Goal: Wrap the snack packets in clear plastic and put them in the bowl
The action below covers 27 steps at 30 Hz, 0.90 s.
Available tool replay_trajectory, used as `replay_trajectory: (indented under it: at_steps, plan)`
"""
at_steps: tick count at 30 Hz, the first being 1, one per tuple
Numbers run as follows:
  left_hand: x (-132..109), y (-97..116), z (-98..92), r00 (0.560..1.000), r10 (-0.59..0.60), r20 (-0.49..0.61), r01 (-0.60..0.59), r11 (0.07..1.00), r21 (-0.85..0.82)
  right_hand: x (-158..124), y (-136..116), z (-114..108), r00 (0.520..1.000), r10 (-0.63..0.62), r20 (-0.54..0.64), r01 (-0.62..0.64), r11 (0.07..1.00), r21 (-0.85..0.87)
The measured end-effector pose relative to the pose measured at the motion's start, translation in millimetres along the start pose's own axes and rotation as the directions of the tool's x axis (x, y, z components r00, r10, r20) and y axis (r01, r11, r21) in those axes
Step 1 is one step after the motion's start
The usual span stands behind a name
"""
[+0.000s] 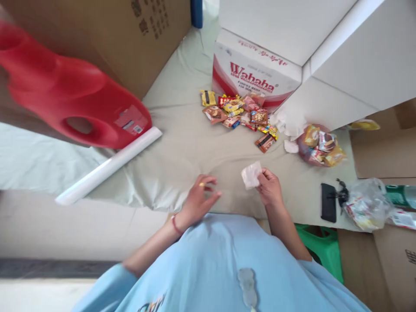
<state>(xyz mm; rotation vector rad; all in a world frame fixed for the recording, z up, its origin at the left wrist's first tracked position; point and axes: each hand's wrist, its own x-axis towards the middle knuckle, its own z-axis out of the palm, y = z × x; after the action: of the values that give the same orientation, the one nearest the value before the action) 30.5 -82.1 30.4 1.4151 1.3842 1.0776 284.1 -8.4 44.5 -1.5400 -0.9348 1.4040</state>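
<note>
The right hand (269, 187) holds a small, pale packet (251, 175) up in front of the person's belly, near the front edge of the cloth (182, 143). The thumb and fingers pinch it by its right side. The left hand (201, 197) holds nothing. Its fingers curl a bit, with the thumb apart from them, and there is a gap between this hand and the packet.

The step now looks like holding and handling this one packet. I think the next move calls for a soft pinch, because the packet looks thin and could bend. If both hands are to work on it, the left hand must come over to its free side.

The packet sticks out from the fingers to the left and a little away from the person. It is tipped, not straight. It is almost square, so I cannot tell a sure long way. What is on it is too blurry to read.

Past the packet, a pile of snacks (260, 116) lies by the white box (253, 78). A snack bag (320, 147) sits to the right.
</note>
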Motion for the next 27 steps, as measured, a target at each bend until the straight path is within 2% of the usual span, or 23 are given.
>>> replay_trajectory:
  at_steps: [3,6,8,10,12,14,16,18,19,20,22,25,27]
  plan:
    - [26.9,19.8,22.9,0.990,0.111,0.083,-0.110,0.994,-0.014,-24.8,5.1,37.3,0.987,0.087,0.134,-0.098,0.992,0.084]
    - [45.5,25.4,26.8,0.985,0.124,0.121,-0.128,0.991,0.024,-27.6,-6.2,42.0,0.953,0.154,0.260,-0.180,0.980,0.079]
    - [51.2,21.8,18.4,0.994,0.038,0.100,-0.035,0.999,-0.030,-22.1,-16.4,30.1,0.935,0.180,0.304,-0.205,0.977,0.054]
    - [52.5,15.4,6.6,0.990,-0.109,0.095,0.123,0.979,-0.162,-15.1,-23.1,13.9,0.930,0.183,0.318,-0.205,0.978,0.035]
    - [50.6,9.9,-2.7,0.958,-0.230,0.172,0.275,0.907,-0.319,-8.1,-23.1,-0.3,0.915,0.203,0.350,-0.220,0.976,0.010]
    - [47.3,7.2,-6.2,0.926,-0.273,0.261,0.364,0.830,-0.423,-1.5,-17.4,-9.1,0.899,0.222,0.378,-0.225,0.974,-0.038]
    - [44.3,6.8,-4.1,0.916,-0.294,0.274,0.395,0.787,-0.474,3.7,-10.2,-12.6,0.944,0.147,0.295,-0.122,0.987,-0.101]
    - [42.9,7.6,0.6,0.919,-0.323,0.226,0.394,0.781,-0.485,5.8,-6.1,-12.4,0.989,-0.067,0.135,0.092,0.978,-0.186]
    - [42.8,8.2,2.9,0.922,-0.332,0.198,0.387,0.787,-0.481,5.2,-5.8,-11.2,0.977,-0.193,0.093,0.210,0.950,-0.230]
    - [43.1,9.2,4.9,0.925,-0.335,0.180,0.380,0.796,-0.471,3.7,-6.5,-9.3,0.947,-0.305,0.100,0.321,0.909,-0.265]
    - [44.2,11.8,7.8,0.929,-0.327,0.172,0.370,0.814,-0.448,-1.1,-9.1,-2.5,0.861,-0.440,0.256,0.501,0.819,-0.281]
    - [46.6,15.7,9.7,0.935,-0.297,0.195,0.354,0.832,-0.427,-6.4,-8.5,14.4,0.683,-0.493,0.539,0.690,0.677,-0.255]
    - [48.6,15.2,9.9,0.955,-0.273,0.119,0.298,0.861,-0.412,-7.1,-2.8,25.7,0.588,-0.537,0.605,0.786,0.554,-0.273]
